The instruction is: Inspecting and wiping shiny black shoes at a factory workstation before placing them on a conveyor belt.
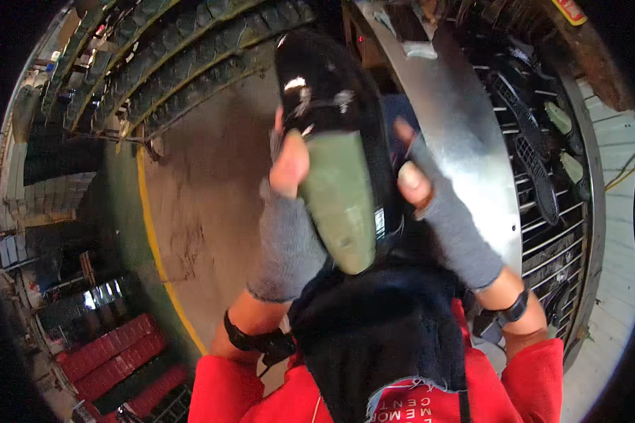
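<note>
While holding the glossy black shoe [321, 81] on its green last [342, 197] toe-away before the lettered red shirt [250, 388], pinches the shoe's left edge with the left hand [285, 197], likely for steadiness. Cannot tell whether gripping with the right hand [434, 197]; cannot read the pale label-like patch [380, 222].

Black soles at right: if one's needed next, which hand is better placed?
Probably the right hand: it's nearer the soles, open, and seems apart from the shoe. The left hand grips the shoe's left side.
</note>
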Demonstrator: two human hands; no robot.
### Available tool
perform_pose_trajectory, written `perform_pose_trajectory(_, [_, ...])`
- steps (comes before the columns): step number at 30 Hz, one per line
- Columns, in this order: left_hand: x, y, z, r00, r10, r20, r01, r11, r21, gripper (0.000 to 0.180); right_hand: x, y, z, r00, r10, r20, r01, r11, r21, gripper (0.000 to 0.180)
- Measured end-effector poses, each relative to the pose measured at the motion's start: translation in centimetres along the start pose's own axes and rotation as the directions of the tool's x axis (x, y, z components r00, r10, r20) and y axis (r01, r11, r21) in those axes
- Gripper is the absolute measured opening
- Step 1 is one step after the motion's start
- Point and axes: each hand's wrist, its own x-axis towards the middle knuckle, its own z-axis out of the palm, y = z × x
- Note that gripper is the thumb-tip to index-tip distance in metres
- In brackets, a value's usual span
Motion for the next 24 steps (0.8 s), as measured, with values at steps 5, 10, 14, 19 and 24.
perform_pose_trajectory(5, [0.7,0.1,-1.7,0.907,0.247,0.34,-0.419,0.46,0.783,0.079,1.0,-3.7,-0.6,0.987,0.152,0.056,-0.161,0.881,0.444,0.046])
perform_pose_trajectory(10, [-1.3,-3.5,-4.5,0.929,0.232,0.289,-0.367,0.687,0.628,0.08,1.4,-4.6,-0.4,0.982,0.162,0.097,-0.177,0.613,0.77,0.06])
perform_pose_trajectory(14, [-1.4,-4.4,-4.1,0.965,0.141,0.22,-0.257,0.677,0.689,0.077,0.5,-3.2,-0.8,0.976,0.216,-0.004,-0.148,0.682,0.717,0.057])
perform_pose_trajectory(19, [2.8,-7.5,-7.2,0.899,-0.285,0.331,-0.05,0.684,0.727,0.059,-2.3,2.3,-11.7,0.958,0.25,-0.143,-0.105,0.765,0.636,0.068])
perform_pose_trajectory(24, [2.9,-9.4,-13.7,0.91,-0.386,0.152,0.153,0.653,0.742,0.057,-15.4,7.2,-25.9,0.885,0.262,-0.386,-0.018,0.846,0.533,0.076])
